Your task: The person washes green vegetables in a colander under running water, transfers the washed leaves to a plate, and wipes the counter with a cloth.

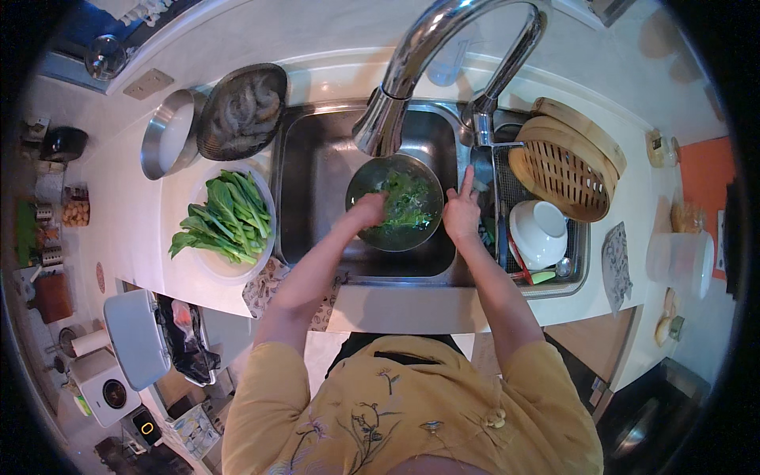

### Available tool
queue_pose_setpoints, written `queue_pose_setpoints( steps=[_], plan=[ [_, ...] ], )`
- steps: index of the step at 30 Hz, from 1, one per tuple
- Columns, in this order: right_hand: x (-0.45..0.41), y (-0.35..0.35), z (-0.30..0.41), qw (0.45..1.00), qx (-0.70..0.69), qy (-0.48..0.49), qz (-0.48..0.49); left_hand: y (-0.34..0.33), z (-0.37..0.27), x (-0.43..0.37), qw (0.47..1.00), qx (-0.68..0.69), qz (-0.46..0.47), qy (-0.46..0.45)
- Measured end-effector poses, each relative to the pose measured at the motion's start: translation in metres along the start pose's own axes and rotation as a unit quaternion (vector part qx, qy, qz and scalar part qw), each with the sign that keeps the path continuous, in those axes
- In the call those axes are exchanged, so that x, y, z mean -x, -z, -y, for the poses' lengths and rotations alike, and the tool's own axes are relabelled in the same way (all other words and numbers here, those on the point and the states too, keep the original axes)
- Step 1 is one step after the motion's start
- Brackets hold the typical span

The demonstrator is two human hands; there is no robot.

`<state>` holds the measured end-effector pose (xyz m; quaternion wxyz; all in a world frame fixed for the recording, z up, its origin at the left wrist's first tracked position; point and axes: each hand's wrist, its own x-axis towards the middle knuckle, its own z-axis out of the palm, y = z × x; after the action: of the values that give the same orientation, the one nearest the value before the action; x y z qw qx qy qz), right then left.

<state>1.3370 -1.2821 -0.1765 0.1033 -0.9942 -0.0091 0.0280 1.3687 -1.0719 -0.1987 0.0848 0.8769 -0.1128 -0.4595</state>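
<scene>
A round metal bowl [394, 237] of water with chopped green herbs [409, 199] floating in it sits in the steel sink [314, 178], under the chrome faucet [380, 127]. My left hand [369, 209] dips its fingers into the water at the bowl's left side, among the herbs; its fingertips are hidden, so I cannot tell whether they grip any. At the bowl's right edge is my right hand [462, 211], with a finger or two stretched forward and the others partly hidden; whether it grips the rim is unclear.
Left of the sink stand a plate of leafy greens [225, 219], a dark basket of shrimp [243, 113] and a steel bowl [169, 136]. On the right, a dish rack [579, 255] holds white bowls [537, 234] beside bamboo steamers [564, 166]. An open bin [136, 338] is at lower left.
</scene>
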Motion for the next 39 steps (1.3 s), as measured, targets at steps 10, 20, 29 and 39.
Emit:
queue_pose_setpoints(
  steps=[10,20,29,39],
  plan=[
    [0.000,-0.002,0.012,0.999,-0.009,0.030,-0.019,-0.092,0.008,-0.069,0.993,0.037,-0.107,0.037],
    [0.000,-0.003,-0.006,1.000,-0.011,0.000,0.003,-0.020,-0.007,-0.021,0.989,0.119,-0.046,-0.073],
    [0.001,-0.003,0.002,1.000,0.001,0.023,-0.018,-0.079,-0.007,-0.031,0.971,0.103,-0.191,0.100],
    [0.007,-0.009,-0.012,1.000,-0.018,0.006,-0.011,-0.001,-0.031,0.023,0.986,-0.158,-0.008,-0.052]
  ],
)
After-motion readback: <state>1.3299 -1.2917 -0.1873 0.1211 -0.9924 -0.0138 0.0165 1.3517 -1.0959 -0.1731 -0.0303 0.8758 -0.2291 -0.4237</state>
